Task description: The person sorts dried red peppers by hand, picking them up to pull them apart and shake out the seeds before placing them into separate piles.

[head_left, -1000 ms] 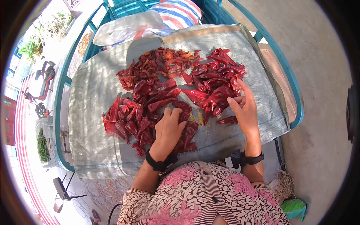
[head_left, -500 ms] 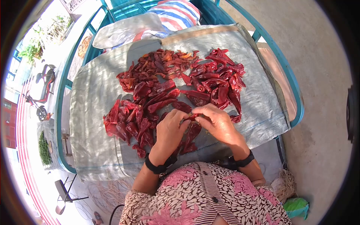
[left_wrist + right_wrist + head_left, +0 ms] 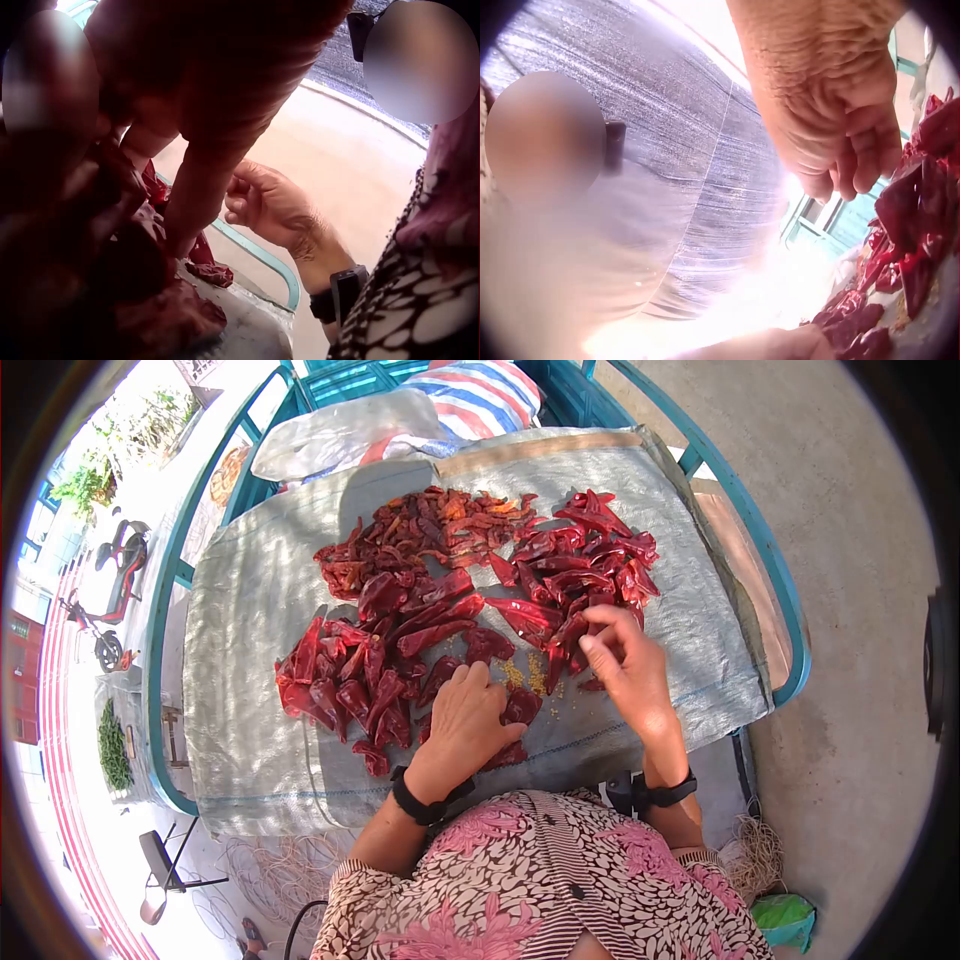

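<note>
Dried red peppers (image 3: 345, 670) lie in a heap at the left of the grey woven sheet (image 3: 250, 760). My left hand (image 3: 462, 725) is over the near peppers, palm down. In the left wrist view its thumb and fingers reach down, spread apart, among the peppers (image 3: 176, 307), touching them. A dark red pepper (image 3: 522, 705) lies beside its thumb. My right hand (image 3: 635, 675) hovers at the near edge of the right pepper pile (image 3: 590, 560), its fingers loosely bent. In the right wrist view nothing shows in the right hand (image 3: 832, 112).
Smaller, shrivelled peppers (image 3: 430, 525) form a pile at the back. Yellow seeds (image 3: 530, 675) are scattered between the hands. A teal metal rail (image 3: 770, 570) borders the sheet, and a striped sack (image 3: 480, 400) lies behind it.
Half a second ago both hands met over a small red pepper piece at the middle. Since then my right hand has moved right to the pile, and my left slightly nearer my body.
</note>
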The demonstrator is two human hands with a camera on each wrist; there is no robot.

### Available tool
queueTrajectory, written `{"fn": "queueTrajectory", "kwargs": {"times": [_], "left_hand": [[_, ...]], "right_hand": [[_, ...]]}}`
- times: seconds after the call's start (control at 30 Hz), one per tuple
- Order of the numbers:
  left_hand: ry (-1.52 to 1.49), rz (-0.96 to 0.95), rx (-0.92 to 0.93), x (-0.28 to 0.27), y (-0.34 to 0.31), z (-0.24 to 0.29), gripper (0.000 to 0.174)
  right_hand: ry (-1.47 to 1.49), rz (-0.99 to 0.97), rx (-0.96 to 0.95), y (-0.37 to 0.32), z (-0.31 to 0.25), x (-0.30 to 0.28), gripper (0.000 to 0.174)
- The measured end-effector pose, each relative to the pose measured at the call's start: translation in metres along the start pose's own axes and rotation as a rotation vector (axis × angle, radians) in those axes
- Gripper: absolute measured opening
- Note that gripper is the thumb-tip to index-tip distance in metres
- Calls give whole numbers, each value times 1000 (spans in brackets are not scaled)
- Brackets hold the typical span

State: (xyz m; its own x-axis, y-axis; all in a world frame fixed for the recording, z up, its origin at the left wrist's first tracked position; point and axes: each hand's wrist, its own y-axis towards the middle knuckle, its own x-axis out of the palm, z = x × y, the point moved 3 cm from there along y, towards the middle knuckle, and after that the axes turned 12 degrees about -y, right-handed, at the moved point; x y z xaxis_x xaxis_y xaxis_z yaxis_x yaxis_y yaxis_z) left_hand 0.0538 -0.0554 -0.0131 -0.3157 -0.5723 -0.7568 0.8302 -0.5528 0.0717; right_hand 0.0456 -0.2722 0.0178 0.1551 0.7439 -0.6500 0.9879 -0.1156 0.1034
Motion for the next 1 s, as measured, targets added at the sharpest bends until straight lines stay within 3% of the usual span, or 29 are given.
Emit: {"fn": "queueTrajectory", "kwargs": {"times": [0.07,0.17,0.2,0.3,0.4,0.5,0.6,0.7,0.8,1.0], "left_hand": [[-49,21,41,3,1,-4,27],[-187,59,37,0,3,-3,21],[-244,75,22,-2,3,-2,20],[-362,129,3,-7,5,-2,17],[-471,317,-207,-16,8,-11,20],[-53,434,-148,-9,9,-26,25],[128,254,-207,-6,10,-25,28],[101,235,-180,-6,11,-26,29],[-107,305,-58,-11,9,-19,28],[-268,161,176,-8,17,-5,21]], "right_hand": [[-72,-107,-146,-5,3,10,38],[-100,-254,-218,-12,-17,20,33],[-102,-177,-358,-15,-18,25,33],[-52,-242,-400,-12,-2,35,37],[-100,-179,-279,-6,2,17,40],[-27,73,-128,-2,-11,1,38],[2,67,-88,-3,-10,1,37],[-52,-7,-138,-6,-5,10,40],[-51,-131,-125,-10,-9,20,42],[-42,-193,-159,-9,-10,32,41]]}}
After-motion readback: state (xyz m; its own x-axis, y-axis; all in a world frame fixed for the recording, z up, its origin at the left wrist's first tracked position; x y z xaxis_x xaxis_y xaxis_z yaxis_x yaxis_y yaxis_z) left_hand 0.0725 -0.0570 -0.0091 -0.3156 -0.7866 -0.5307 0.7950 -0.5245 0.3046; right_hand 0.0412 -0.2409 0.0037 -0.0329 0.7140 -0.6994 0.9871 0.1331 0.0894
